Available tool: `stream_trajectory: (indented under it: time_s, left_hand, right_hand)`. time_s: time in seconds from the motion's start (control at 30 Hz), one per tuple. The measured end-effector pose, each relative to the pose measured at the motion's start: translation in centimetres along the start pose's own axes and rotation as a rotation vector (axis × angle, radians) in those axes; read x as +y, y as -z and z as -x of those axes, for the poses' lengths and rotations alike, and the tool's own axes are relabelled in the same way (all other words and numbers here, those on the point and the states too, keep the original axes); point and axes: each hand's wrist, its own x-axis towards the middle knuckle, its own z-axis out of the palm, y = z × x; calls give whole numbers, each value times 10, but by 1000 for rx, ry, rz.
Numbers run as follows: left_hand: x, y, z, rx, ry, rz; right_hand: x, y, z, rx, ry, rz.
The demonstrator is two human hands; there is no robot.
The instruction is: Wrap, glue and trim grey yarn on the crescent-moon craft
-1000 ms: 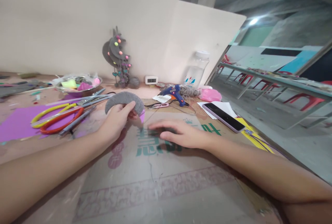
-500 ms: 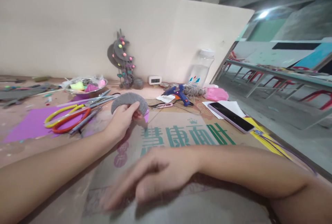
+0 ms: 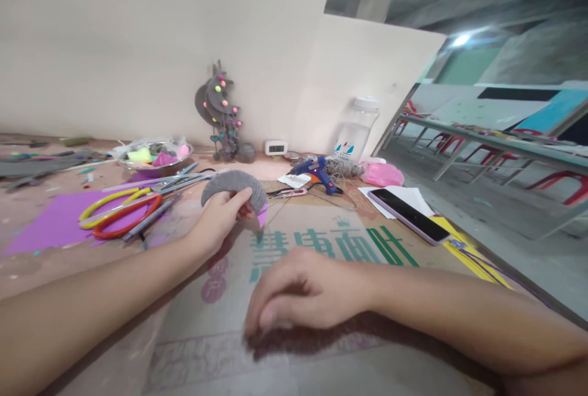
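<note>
My left hand (image 3: 225, 215) grips a crescent (image 3: 229, 180) wrapped in grey yarn, with a bare purple tip (image 3: 263, 215) showing at its right end. Thumb and fingers pinch the crescent along its inner curve, holding it above the table's left-centre. Nearer to me, my right hand (image 3: 298, 295) hovers low over a printed cardboard sheet (image 3: 193, 335). Its fingers are curled down and pressed together with the thumb close by; whatever may be in them is hidden. A thin grey yarn strand (image 3: 281, 200) runs near the crescent's right end.
Scissors (image 3: 122, 212) with yellow and red handles lie left on purple sheet (image 3: 50, 218). A bowl (image 3: 156, 166), a decorated moon ornament (image 3: 220, 108), a timer (image 3: 275, 147), a blue glue gun (image 3: 316, 172) and a bottle (image 3: 356, 130) stand behind. A phone (image 3: 408, 215) lies right.
My right hand has drawn back to the right, its outstretched fingers now curled in. My left hand keeps hold of the crescent, almost still. The view has tilted up slightly.
</note>
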Motion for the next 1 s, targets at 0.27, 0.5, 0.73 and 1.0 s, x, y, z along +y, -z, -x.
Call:
stream_trajectory:
  time_s: [0.27, 0.5, 0.73, 1.0]
  left_hand:
    - [8, -2, 6, -28, -12, -104]
    - [10, -3, 9, -46, 2, -128]
    - [8, -1, 8, -34, -49, -252]
    - [5, -5, 9, -77, -8, -146]
  right_hand:
    - [61, 34, 8, 725, -310, -110]
    - [69, 25, 5, 562, -219, -91]
    - [64, 30, 5, 703, -346, 203]
    - [63, 30, 6, 721, -392, 227]
